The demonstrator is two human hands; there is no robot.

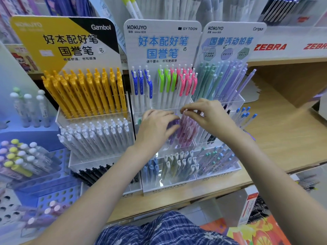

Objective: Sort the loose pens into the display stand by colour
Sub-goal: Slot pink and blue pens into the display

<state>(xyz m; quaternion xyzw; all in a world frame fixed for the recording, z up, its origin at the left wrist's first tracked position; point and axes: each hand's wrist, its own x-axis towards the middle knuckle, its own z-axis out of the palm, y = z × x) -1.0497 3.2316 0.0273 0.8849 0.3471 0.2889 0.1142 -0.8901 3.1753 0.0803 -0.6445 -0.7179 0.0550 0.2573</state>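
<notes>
The middle Kokuyo display stand (161, 50) holds blue, green and pink pens in its top tier. In the middle tier stand purple pens (172, 126) and pale pink pens (186, 131). My left hand (155, 128) reaches into that tier, its fingers lying against the purple pens. My right hand (207, 114) pinches the top of a pale pink pen (184, 114) with thumb and forefinger, just above the pink group. The lower tier holds blue, cream and grey pens (169, 167).
A yellow-pen Gambol stand (85, 89) is on the left, with white (95, 137) and black pens below. A Campus pencil stand (224, 80) is on the right. A blue rack of pens (23, 163) sits far left. Bare wooden shelf (286, 135) lies to the right.
</notes>
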